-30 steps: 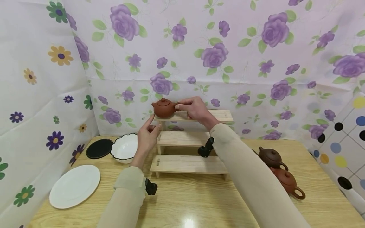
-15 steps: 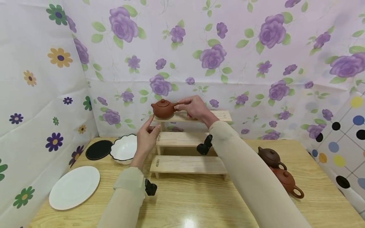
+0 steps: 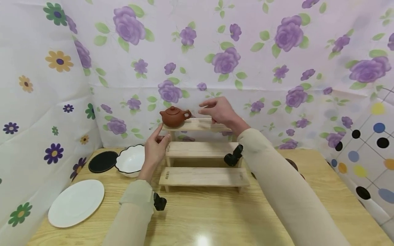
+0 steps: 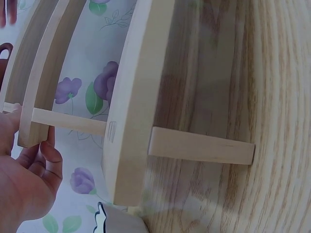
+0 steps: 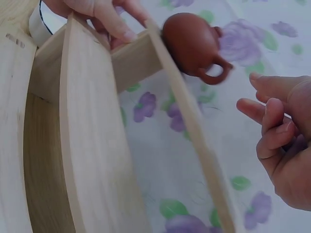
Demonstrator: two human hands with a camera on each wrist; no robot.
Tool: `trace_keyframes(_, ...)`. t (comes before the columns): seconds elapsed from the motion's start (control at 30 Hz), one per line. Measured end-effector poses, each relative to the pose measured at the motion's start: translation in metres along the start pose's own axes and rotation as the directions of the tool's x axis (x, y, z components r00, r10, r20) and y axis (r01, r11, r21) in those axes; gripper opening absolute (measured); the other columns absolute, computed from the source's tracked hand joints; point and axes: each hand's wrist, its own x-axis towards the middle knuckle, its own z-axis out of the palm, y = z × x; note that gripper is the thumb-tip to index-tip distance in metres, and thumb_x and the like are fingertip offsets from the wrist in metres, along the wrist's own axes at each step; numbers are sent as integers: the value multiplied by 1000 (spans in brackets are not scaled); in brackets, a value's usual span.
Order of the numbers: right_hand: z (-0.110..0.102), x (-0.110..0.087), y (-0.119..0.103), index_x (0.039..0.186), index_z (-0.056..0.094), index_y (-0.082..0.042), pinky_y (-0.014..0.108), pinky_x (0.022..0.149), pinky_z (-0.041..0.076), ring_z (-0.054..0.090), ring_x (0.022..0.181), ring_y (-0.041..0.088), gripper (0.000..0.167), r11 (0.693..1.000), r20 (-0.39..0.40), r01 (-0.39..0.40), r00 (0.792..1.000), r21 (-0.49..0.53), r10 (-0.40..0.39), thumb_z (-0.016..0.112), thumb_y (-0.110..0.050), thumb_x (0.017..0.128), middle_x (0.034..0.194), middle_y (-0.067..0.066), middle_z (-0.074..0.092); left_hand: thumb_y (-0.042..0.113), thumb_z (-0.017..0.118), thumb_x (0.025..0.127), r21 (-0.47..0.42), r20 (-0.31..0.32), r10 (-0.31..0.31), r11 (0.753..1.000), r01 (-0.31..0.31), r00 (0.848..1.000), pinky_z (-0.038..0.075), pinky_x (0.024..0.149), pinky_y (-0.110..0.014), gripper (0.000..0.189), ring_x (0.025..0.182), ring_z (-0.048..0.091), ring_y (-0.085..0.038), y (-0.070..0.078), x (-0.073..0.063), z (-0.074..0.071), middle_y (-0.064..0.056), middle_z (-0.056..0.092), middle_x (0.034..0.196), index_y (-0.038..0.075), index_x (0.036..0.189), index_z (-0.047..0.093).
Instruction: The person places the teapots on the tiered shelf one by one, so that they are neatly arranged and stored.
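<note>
A reddish-brown clay teapot [image 3: 173, 117] stands on the left end of the top step of a three-tier wooden display stand [image 3: 203, 177], spout to the left and handle to the right. My right hand [image 3: 220, 111] is just right of the handle, apart from it, fingers loosely bent around nothing. In the right wrist view, a gap shows between the fingertips and the handle [image 5: 216, 74]. My left hand [image 3: 155, 147] grips the stand's left end below the teapot, index finger reaching up to the top step and thumb on the side support.
On the left are a white plate [image 3: 77, 203], a white scalloped bowl [image 3: 130, 160] with a dark rim and a black round mat [image 3: 103, 162]. My right sleeve mostly hides dark and reddish teapots on the right. A flowered cloth [image 3: 261, 68] hangs close behind the stand.
My right hand has let go of the teapot's handle and moved a little to the right. The teapot stays on the top step; my left hand keeps its place.
</note>
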Motion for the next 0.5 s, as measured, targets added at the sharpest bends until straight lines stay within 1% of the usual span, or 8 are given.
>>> trace_keyframes(0.1,-19,-14,3,135,74,-10,31,51,43,50,46,18,38,1000,-35,9,999,-8,-9,77,-25,99,131,14,74,29,62,108,1,2,0,1000,0,1000,47,64,-25,59,74,58,-11,1,0,0,-14,70,106,31,163,42)
trace_keyframes(0.2,-38,-33,11,136,73,-8,31,52,44,47,46,16,40,1000,-74,11,997,-1,-11,75,-27,101,136,13,72,30,61,109,5,11,-1,1000,1,1000,47,65,-25,59,75,58,-12,1,0,0,-14,70,107,31,164,41)
trace_keyframes(0.33,-62,-60,28,135,73,-8,32,54,45,43,46,12,41,1000,-134,16,991,-8,-17,74,-31,101,134,13,73,30,61,109,14,21,1,1000,-1,1000,48,66,-24,59,77,58,-12,1,-1,2,-16,70,110,31,165,40)
trace_keyframes(0.43,-78,-81,39,133,75,-12,32,53,43,44,46,12,40,1000,-176,3,984,-19,-6,74,-35,101,133,12,72,30,61,109,10,22,-2,1000,2,1000,48,67,-23,60,79,58,-12,1,-1,1,-15,69,110,30,165,39)
trace_keyframes(0.5,-87,-95,45,132,76,-12,33,54,44,47,47,13,39,1000,-205,-12,979,-23,7,74,-36,100,136,13,71,31,61,109,5,19,-6,1000,6,1000,48,67,-23,60,80,58,-11,1,-1,1,-13,69,109,31,165,39)
